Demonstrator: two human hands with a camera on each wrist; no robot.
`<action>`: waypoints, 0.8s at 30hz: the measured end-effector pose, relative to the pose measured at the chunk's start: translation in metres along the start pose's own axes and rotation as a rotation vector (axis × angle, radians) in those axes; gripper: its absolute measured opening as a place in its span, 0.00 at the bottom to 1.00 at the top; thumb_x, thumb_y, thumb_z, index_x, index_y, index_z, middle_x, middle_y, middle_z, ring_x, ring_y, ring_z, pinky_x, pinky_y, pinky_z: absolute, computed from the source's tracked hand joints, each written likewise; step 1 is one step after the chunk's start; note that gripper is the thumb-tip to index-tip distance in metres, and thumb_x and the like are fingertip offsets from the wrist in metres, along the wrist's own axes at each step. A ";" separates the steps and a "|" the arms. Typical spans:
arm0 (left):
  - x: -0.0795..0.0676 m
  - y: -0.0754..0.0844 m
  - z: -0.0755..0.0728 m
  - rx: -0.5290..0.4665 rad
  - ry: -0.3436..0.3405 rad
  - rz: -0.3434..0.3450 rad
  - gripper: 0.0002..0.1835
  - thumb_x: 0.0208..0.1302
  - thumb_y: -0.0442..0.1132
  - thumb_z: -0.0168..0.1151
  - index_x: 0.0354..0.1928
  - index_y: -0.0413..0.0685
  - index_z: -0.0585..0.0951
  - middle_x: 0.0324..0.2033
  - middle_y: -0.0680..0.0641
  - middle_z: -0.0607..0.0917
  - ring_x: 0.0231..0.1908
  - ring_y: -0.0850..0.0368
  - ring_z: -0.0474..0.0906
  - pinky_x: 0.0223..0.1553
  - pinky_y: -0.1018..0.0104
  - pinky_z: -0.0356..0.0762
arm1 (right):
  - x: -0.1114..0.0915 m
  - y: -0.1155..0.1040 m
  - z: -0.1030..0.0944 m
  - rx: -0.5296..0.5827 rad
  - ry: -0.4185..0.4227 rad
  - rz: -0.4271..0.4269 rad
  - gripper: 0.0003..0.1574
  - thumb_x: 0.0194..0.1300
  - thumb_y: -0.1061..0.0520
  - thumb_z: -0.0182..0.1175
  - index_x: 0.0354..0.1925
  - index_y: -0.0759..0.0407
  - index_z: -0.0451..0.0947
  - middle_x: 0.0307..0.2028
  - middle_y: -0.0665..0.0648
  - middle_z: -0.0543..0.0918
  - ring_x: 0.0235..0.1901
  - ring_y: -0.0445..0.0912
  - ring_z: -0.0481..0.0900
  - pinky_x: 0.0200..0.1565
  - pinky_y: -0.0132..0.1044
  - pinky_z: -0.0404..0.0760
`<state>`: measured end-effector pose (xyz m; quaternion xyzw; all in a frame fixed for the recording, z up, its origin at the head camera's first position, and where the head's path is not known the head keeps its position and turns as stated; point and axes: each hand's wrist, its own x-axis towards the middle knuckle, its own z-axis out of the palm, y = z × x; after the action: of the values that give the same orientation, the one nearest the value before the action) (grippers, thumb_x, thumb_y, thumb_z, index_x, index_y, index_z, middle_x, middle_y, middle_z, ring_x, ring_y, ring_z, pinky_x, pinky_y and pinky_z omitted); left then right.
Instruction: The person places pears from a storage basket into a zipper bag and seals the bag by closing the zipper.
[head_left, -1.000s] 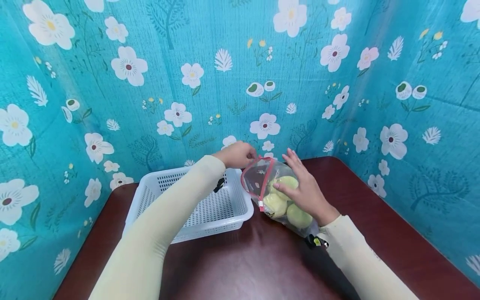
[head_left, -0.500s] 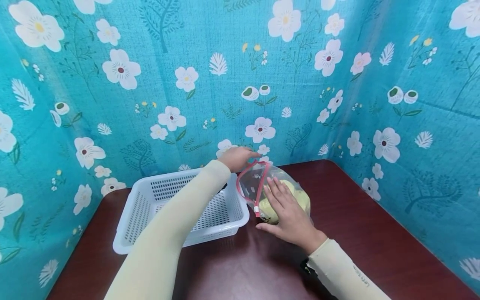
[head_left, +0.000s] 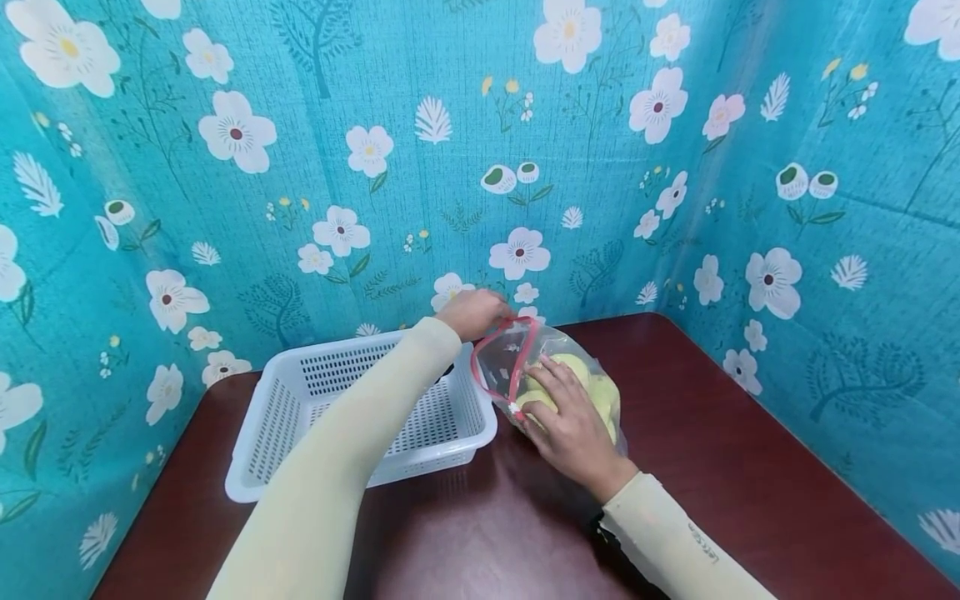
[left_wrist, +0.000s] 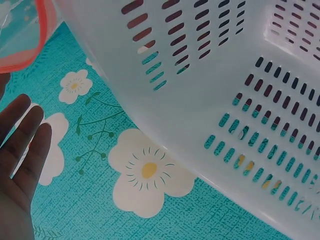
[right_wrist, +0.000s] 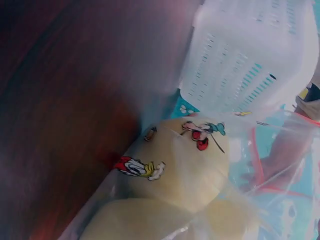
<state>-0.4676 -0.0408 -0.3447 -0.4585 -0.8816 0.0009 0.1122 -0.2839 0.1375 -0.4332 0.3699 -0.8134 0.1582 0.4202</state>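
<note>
A clear zip bag (head_left: 558, 343) with a red zip edge stands right of the basket, its mouth facing left. Inside lie several pale yellow-green round fruits (head_left: 604, 397), pressed against film printed with cartoon figures (right_wrist: 201, 135). At the top of the bag's mouth, my left hand (head_left: 476, 314) holds the red edge; its other fingers (left_wrist: 31, 150) stretch out loosely, and the thumb is hidden. My right hand (head_left: 573, 429) grips the near side of the bag, fingers bent over the fruit, fingertips near the zip's lower end. The right wrist view shows no part of that hand.
A white slotted plastic basket (head_left: 243, 454) stands left of the bag, under my left forearm. The dark red-brown table (head_left: 450, 542) reaches back to a blue flowered cloth (head_left: 420, 167) hanging behind and at both sides.
My right hand came down from above the bag, lay flat on its near side, then bent its fingers around it. My left hand stayed at the red edge, its fingers briefly straightening.
</note>
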 end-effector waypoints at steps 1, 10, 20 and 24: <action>0.000 0.000 0.000 -0.007 -0.001 0.000 0.12 0.68 0.43 0.62 0.50 0.57 0.86 0.43 0.56 0.85 0.44 0.62 0.80 0.45 0.67 0.78 | 0.000 0.001 -0.002 0.014 0.016 -0.002 0.11 0.54 0.57 0.72 0.33 0.60 0.82 0.60 0.67 0.73 0.65 0.64 0.63 0.65 0.58 0.59; 0.002 0.000 -0.006 -0.031 -0.028 -0.004 0.11 0.71 0.42 0.58 0.49 0.56 0.86 0.45 0.55 0.85 0.47 0.61 0.80 0.49 0.65 0.77 | 0.004 0.011 -0.025 0.085 0.219 -0.023 0.13 0.69 0.55 0.60 0.33 0.63 0.82 0.53 0.64 0.79 0.56 0.64 0.72 0.63 0.49 0.65; -0.013 0.004 -0.007 -0.209 -0.020 -0.045 0.12 0.72 0.42 0.56 0.49 0.57 0.86 0.45 0.56 0.85 0.46 0.63 0.80 0.48 0.65 0.76 | 0.003 0.023 -0.047 0.194 0.389 0.072 0.14 0.68 0.56 0.62 0.33 0.67 0.83 0.48 0.65 0.81 0.52 0.63 0.75 0.60 0.43 0.69; -0.016 0.005 -0.006 -0.276 -0.020 -0.065 0.13 0.72 0.42 0.57 0.53 0.54 0.85 0.51 0.53 0.84 0.51 0.61 0.79 0.52 0.65 0.75 | 0.003 0.028 -0.053 0.240 0.430 0.154 0.06 0.62 0.63 0.66 0.34 0.67 0.84 0.48 0.65 0.82 0.52 0.61 0.75 0.59 0.41 0.69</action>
<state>-0.4534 -0.0515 -0.3427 -0.4407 -0.8889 -0.1193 0.0391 -0.2760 0.1854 -0.3980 0.3119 -0.7065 0.3603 0.5232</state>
